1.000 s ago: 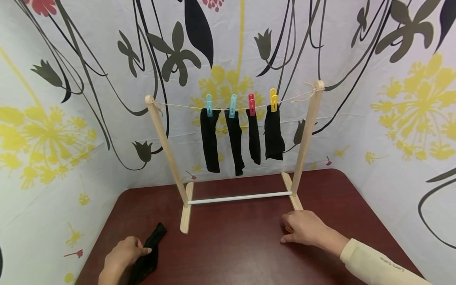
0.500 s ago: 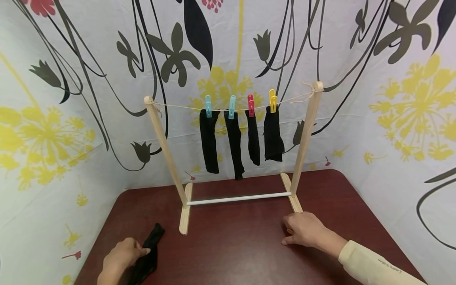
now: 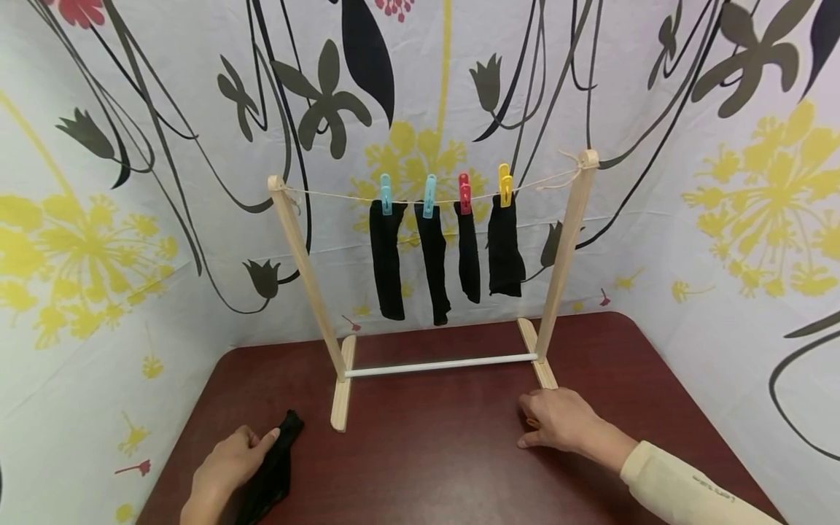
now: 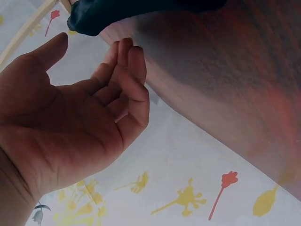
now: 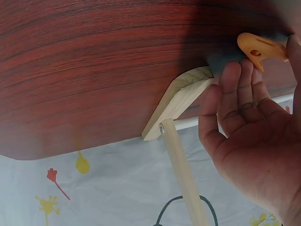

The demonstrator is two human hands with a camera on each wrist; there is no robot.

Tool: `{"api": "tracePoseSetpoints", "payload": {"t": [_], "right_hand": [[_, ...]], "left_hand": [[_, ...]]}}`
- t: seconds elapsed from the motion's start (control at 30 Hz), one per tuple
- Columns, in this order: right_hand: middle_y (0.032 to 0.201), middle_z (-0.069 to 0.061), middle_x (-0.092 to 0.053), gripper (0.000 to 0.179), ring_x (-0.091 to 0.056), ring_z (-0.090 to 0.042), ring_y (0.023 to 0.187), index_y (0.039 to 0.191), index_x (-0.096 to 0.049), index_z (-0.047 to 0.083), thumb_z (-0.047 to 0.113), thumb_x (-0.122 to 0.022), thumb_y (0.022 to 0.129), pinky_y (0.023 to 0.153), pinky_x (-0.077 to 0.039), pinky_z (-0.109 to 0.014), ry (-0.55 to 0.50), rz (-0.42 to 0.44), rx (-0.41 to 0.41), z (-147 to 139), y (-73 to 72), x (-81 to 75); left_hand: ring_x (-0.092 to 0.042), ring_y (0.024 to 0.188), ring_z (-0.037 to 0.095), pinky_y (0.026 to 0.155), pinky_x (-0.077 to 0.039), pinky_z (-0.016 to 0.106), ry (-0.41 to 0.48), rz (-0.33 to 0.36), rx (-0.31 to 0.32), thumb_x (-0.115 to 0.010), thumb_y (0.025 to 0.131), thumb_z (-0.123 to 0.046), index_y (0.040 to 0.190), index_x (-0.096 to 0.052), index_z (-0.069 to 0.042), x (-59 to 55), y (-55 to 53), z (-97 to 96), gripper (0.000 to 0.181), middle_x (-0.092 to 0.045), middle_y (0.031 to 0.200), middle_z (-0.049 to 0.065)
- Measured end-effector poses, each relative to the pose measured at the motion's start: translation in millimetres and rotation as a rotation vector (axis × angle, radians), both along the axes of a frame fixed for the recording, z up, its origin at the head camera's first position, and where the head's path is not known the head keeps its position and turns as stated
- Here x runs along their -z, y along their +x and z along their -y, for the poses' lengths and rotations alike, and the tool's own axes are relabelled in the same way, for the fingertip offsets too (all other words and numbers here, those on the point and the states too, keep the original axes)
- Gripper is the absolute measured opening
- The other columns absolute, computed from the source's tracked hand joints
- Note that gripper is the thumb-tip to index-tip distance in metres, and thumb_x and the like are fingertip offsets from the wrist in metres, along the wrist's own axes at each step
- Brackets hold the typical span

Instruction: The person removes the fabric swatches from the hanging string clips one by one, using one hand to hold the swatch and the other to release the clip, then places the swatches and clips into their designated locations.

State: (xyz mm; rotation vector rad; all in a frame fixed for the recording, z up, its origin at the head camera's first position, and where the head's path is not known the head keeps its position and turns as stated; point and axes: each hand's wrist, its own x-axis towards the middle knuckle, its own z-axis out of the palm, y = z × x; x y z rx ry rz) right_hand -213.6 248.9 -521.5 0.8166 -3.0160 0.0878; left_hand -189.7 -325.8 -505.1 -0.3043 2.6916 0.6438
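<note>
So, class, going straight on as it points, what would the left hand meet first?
Most likely the black cloth just ahead of the left hand; whether they touch is unclear.

The left hand (image 4: pixel 80 110) turns its palm to view, thumb raised and fingers loosely bent, a gap between them. Just above the fingertips, a dark cloth (image 4: pixel 146 10) lies along the top, over a red-brown tabletop (image 4: pixel 225 89). Below spreads white fabric (image 4: pixel 164 165) with yellow and red flower prints; a pale wooden strip (image 4: pixel 24 29) slants at upper left
</note>
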Motion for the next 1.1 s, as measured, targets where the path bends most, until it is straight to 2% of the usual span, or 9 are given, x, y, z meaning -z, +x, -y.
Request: {"api": "tracePoseSetpoints", "payload": {"t": [0.07, 0.17, 0.27, 0.37, 0.5, 0.67, 0.8, 0.93, 1.1], "right_hand": [[0.067, 0.015, -0.043, 0.052, -0.037, -0.001, 0.057, 0.076, -0.054, 0.025, 0.061, -0.091, 0.072, 0.054, -0.035, -0.028, 0.004, 0.0, -0.001, 0, 0.8, -0.8], [0.067, 0.016, -0.042, 0.054, -0.037, -0.001, 0.057, 0.075, -0.052, 0.025, 0.063, -0.091, 0.071, 0.055, -0.035, -0.029, 0.006, -0.001, 0.004, 0, 1.9, -2.5], [0.068, 0.016, -0.041, 0.057, -0.038, -0.001, 0.059, 0.074, -0.051, 0.026, 0.068, -0.089, 0.069, 0.058, -0.034, -0.029, -0.003, -0.026, 0.011, -1, 1.2, -4.6], [0.073, 0.016, -0.043, 0.058, -0.042, -0.003, 0.065, 0.075, -0.054, 0.026, 0.072, -0.088, 0.067, 0.061, -0.034, -0.029, -0.031, -0.074, 0.02, 0, -0.1, -9.2], [0.078, 0.016, -0.047, 0.057, -0.044, -0.005, 0.069, 0.082, -0.059, 0.026, 0.074, -0.087, 0.068, 0.062, -0.036, -0.029, -0.064, -0.085, 0.067, 2, -1.1, -22.3], [0.094, 0.01, -0.064, 0.066, -0.055, -0.009, 0.075, 0.095, -0.067, 0.028, 0.088, -0.075, 0.07, 0.064, -0.046, -0.032, -0.138, -0.063, 0.146, 6, 4.6, -45.2], [0.11, 0.004, -0.071, 0.077, -0.067, -0.015, 0.09, 0.114, -0.071, 0.027, 0.093, -0.064, 0.075, 0.072, -0.055, -0.038, -0.235, -0.107, 0.184, 7, 11.6, -60.0], [0.118, 0.002, -0.072, 0.077, -0.07, -0.017, 0.103, 0.133, -0.067, 0.024, 0.082, -0.069, 0.083, 0.079, -0.059, -0.043, -0.323, -0.203, 0.175, 7, 16.0, -67.1], [0.126, 0.003, -0.071, 0.071, -0.069, -0.015, 0.108, 0.14, -0.063, 0.022, 0.059, -0.085, 0.083, 0.08, -0.06, -0.043, -0.436, -0.38, 0.123, 6, 18.2, -71.4]], "left_hand": [[-0.059, 0.078, 0.025, 0.066, -0.048, 0.041, 0.006, -0.019, 0.007, -0.049, 0.101, -0.073, 0.111, -0.06, 0.0, -2.2, -2.9, 0.3, 0.075, -0.064, 0.091, 0.013], [-0.067, 0.098, 0.04, 0.076, -0.055, 0.051, 0.004, -0.063, 0.026, -0.048, 0.102, -0.073, 0.13, -0.056, 0.01, -6.6, -7.2, 0.6, 0.088, -0.065, 0.118, 0.028], [-0.059, 0.121, 0.056, 0.087, -0.053, 0.064, -0.002, -0.098, 0.02, -0.045, 0.102, -0.074, 0.146, -0.044, 0.015, -11.8, -9.8, -1.1, 0.099, -0.05, 0.142, 0.041], [-0.048, 0.133, 0.061, 0.096, -0.048, 0.072, -0.007, -0.143, -0.01, -0.041, 0.103, -0.075, 0.154, -0.036, 0.013, -17.0, -10.7, -4.6, 0.101, -0.032, 0.156, 0.043], [-0.045, 0.136, 0.062, 0.101, -0.044, 0.075, -0.013, -0.223, -0.067, -0.043, 0.102, -0.075, 0.159, -0.031, 0.007, -24.1, -10.5, -11.1, 0.1, -0.019, 0.163, 0.04], [-0.041, 0.141, 0.061, 0.104, -0.042, 0.077, 0.008, -0.285, -0.124, -0.045, 0.095, -0.084, 0.168, -0.017, -0.003, -31.3, -9.3, -18.8, 0.113, -0.018, 0.169, 0.036], [-0.04, 0.143, 0.06, 0.103, -0.042, 0.077, 0.031, -0.341, -0.15, -0.047, 0.094, -0.084, 0.17, -0.007, -0.006, -33.7, -9.7, -25.1, 0.115, -0.015, 0.172, 0.033], [-0.041, 0.142, 0.059, 0.1, -0.044, 0.076, 0.047, -0.4, -0.162, -0.047, 0.096, -0.082, 0.171, -0.006, -0.009, -37.0, -8.0, -30.5, 0.113, -0.016, 0.172, 0.031], [-0.042, 0.141, 0.059, 0.094, -0.045, 0.075, 0.073, -0.453, -0.178, -0.05, 0.097, -0.079, 0.172, -0.001, -0.014, -44.2, -2.4, -38.0, 0.11, -0.013, 0.174, 0.029]]}}
